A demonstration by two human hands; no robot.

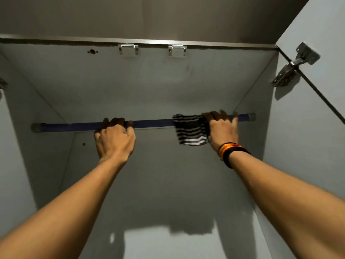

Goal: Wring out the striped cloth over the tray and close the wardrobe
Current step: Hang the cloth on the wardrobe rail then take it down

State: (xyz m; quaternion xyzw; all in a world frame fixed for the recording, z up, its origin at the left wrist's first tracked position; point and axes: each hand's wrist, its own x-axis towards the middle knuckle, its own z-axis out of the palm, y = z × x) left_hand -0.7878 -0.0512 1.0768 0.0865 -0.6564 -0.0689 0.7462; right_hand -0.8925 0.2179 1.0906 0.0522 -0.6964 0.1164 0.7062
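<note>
Right hand (pixel 221 128): fingers curled over the dark blue hanging rod (pixel 149 123), pressing the black-and-white striped cloth (pixel 192 128) draped on it. Left hand (pixel 114 136): fingers clasped round the bare rod, well apart. Both forearms raised. Wringing not begun; no tray visible. The grey wardrobe door (pixel 317 53) stands open.

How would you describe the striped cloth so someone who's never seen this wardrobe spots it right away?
Look inside the open wardrobe at the dark blue rail spanning its width. Towards the rail's right end, beside the right hand, hangs the striped cloth. It is the only black-and-white patterned thing among plain grey panels.
</note>
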